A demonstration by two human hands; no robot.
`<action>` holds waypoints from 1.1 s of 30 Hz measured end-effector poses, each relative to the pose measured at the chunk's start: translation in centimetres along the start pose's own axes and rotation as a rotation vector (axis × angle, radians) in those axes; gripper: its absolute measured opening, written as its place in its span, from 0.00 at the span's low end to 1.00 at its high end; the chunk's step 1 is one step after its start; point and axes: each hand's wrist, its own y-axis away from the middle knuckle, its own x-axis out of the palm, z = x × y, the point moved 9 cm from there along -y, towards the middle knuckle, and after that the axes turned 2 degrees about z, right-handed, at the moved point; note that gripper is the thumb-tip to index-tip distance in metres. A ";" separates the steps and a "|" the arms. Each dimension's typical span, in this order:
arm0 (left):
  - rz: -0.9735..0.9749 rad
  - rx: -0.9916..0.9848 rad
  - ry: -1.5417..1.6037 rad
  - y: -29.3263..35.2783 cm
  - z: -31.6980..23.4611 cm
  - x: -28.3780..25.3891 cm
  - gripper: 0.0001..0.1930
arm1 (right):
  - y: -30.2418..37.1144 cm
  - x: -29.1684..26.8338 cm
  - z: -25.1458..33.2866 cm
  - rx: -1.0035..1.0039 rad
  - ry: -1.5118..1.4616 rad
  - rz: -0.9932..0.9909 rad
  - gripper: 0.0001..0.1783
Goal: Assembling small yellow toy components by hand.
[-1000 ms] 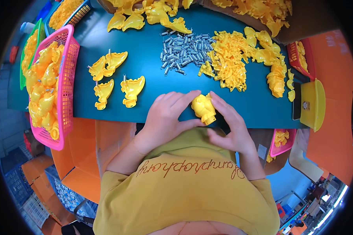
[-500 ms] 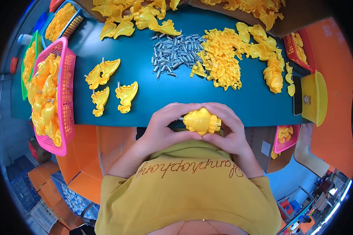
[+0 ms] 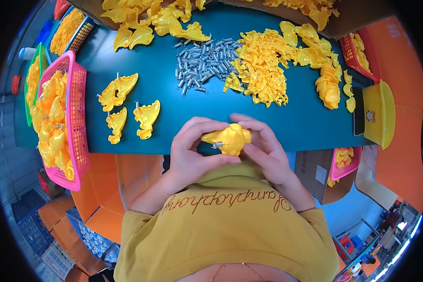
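Note:
Between my two hands, just in front of the table's near edge, is a rounded yellow plastic figure part (image 3: 231, 139) with a pointed end to the left. A metal spring piece (image 3: 217, 144) sticks out of its lower left side. My left hand (image 3: 190, 148) grips the pointed end between fingers and thumb. My right hand (image 3: 270, 152) holds the other end, thumb against its lower right side; a right fingertip is blurred. Several yellow half shells (image 3: 147, 117) with metal pieces in them lie on the table to the left.
A pile of metal springs (image 3: 204, 63) and a heap of small yellow parts (image 3: 263, 70) lie mid-table. A pink basket (image 3: 80, 117) of yellow figures stands at the left edge. A yellow bin (image 3: 385, 115) is at the right, a cardboard box (image 3: 362, 14) at the back.
The yellow figure part has turned in my hands, so its pointed end and the spring piece now show on the left. Its position has shifted slightly left.

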 end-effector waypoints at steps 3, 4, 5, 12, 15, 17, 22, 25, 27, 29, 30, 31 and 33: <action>0.120 0.143 -0.498 0.0 -1.4 0.0 0.29 | 0.9 0.9 5.6 -0.370 0.935 -0.018 0.31; 0.160 0.198 -0.624 0.1 -2.0 0.5 0.28 | 0.4 1.6 5.7 -0.394 0.915 0.071 0.31; 0.200 0.254 -0.748 0.2 -2.5 1.2 0.27 | 0.3 1.6 5.3 -0.391 0.913 0.069 0.31; 0.211 0.131 -0.310 -0.3 0.3 0.8 0.19 | -0.1 -0.1 2.9 -0.232 0.630 0.006 0.22; 0.180 0.289 -0.413 0.1 -1.2 1.4 0.18 | -0.2 0.4 2.8 -0.261 0.603 0.011 0.17; 0.174 0.313 -0.407 0.2 -1.2 1.7 0.17 | 0.1 0.0 3.2 -0.348 0.561 -0.128 0.14; 0.123 0.365 -0.432 0.7 -1.6 1.1 0.16 | 0.0 0.4 2.8 -0.386 0.593 -0.069 0.13; 0.137 0.315 -0.410 0.9 -1.8 0.3 0.15 | 0.0 0.3 3.0 -0.358 0.626 0.044 0.17; 0.208 0.393 -0.446 0.8 -3.8 0.6 0.17 | 0.1 1.0 2.8 -0.331 0.620 0.104 0.20; 0.076 0.542 -0.486 1.3 -7.6 -3.2 0.18 | 0.8 -1.4 2.8 -0.174 0.286 -0.156 0.26; -0.148 0.516 -0.637 2.2 -9.6 -6.8 0.19 | 1.3 -2.9 3.4 -0.188 0.439 -0.203 0.26; -0.544 0.459 -0.605 4.2 -10.7 -12.6 0.18 | 1.7 -4.2 4.3 -0.199 0.588 -0.230 0.26; -1.038 0.672 -1.163 6.7 -18.5 -18.0 0.16 | 2.5 -6.6 7.2 -0.350 0.985 -0.344 0.14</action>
